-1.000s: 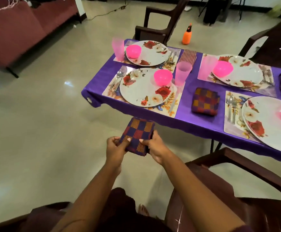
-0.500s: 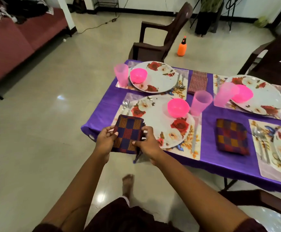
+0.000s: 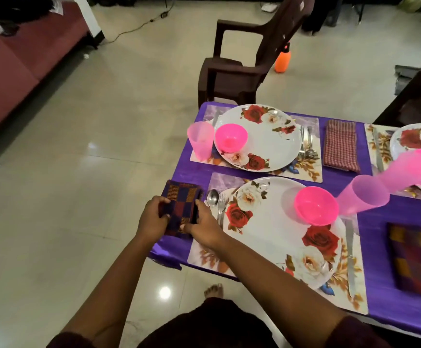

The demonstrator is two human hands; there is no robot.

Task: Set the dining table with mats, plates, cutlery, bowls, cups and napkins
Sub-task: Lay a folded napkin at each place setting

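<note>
A folded checked napkin point(image 3: 180, 200) in dark blue, red and orange lies at the left end of the purple tablecloth point(image 3: 395, 307), beside the near floral mat point(image 3: 204, 254). My left hand point(image 3: 151, 217) grips its left edge and my right hand point(image 3: 203, 223) holds its right edge. Right of the napkin lie a spoon point(image 3: 212, 197) and fork point(image 3: 221, 204), then a rose-patterned plate point(image 3: 274, 237) carrying a pink bowl point(image 3: 316, 205). A pink cup point(image 3: 362, 194) stands past the bowl. The far setting has a plate point(image 3: 272, 144), bowl point(image 3: 230, 138) and cup point(image 3: 200, 140).
A red checked napkin point(image 3: 339, 145) and another dark checked napkin point(image 3: 416, 259) lie on the cloth. A brown plastic chair point(image 3: 249, 59) stands behind the table, an orange spray bottle point(image 3: 282, 60) on the floor past it. A maroon sofa point(image 3: 16, 64) is at left.
Both hands carried the napkin up from below the table edge and onto the cloth left of the near mat. The view moved closer to the table.
</note>
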